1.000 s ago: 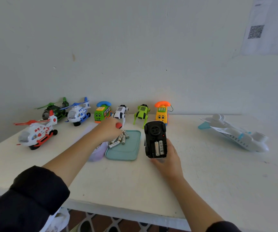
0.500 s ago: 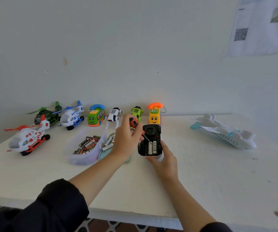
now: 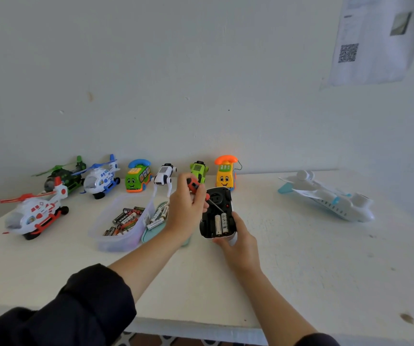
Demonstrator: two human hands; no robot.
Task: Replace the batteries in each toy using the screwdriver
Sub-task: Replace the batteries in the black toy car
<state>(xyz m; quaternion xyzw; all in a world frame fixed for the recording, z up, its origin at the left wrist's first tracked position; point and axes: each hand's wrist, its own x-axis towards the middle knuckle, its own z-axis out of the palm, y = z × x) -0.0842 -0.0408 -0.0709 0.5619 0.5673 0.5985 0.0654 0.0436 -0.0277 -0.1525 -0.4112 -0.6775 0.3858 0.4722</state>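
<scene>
White table (image 3: 325,270), pale wall (image 3: 176,83), taped paper sheet with QR code (image 3: 373,46)

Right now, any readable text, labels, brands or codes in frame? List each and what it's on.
No text can be quoted; nothing is legible.
Paper sheet on the wall: QR code plus printed lines, too blurred to read.
Batteries in the toy car: label print, too small.
Loose batteries in the clear tub and on the teal tray: brand print blurred.
Red-and-white helicopter and white airplane: markings only, no readable words.
</scene>
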